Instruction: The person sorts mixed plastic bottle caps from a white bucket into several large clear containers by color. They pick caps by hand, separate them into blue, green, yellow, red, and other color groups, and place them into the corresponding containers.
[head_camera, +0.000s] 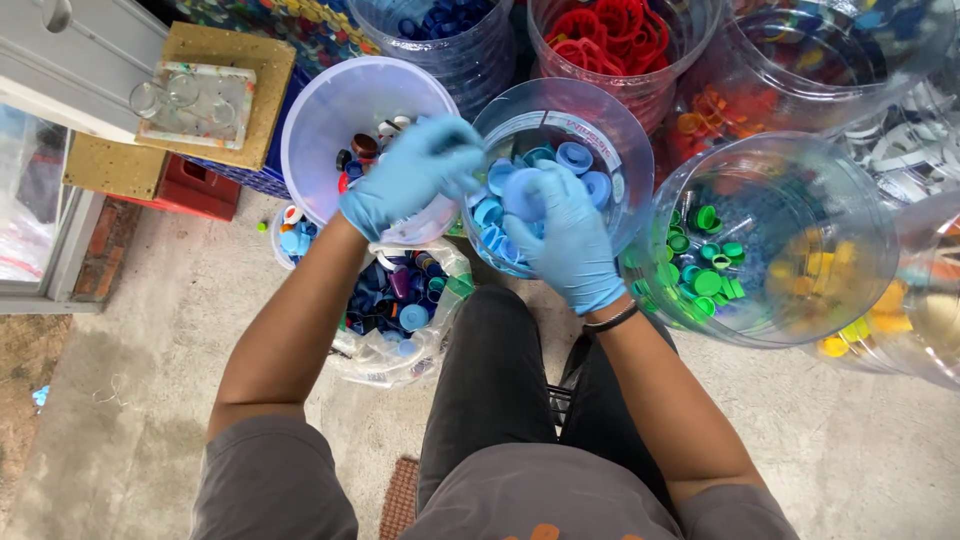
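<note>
Seen from above, a seated person's two blue-gloved hands meet over a clear jar of light blue bottle caps (575, 160). The left hand (412, 172) hovers at the jar's nine o'clock rim, fingers curled. The right hand (565, 240) grips a light blue cap (524, 192). A white bucket of mixed caps (330, 120) sits at ten o'clock, a jar of green caps (770, 240) at three o'clock.

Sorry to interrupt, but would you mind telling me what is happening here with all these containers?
A seated person in blue gloves works over clear plastic jugs of bottle caps sorted by colour. The right hand holds a light blue plastic cap over the cut-open clear jug of light blue caps. The left hand hovers at the white plastic bucket of mixed caps. A clear bag of unsorted caps sits below.
</note>
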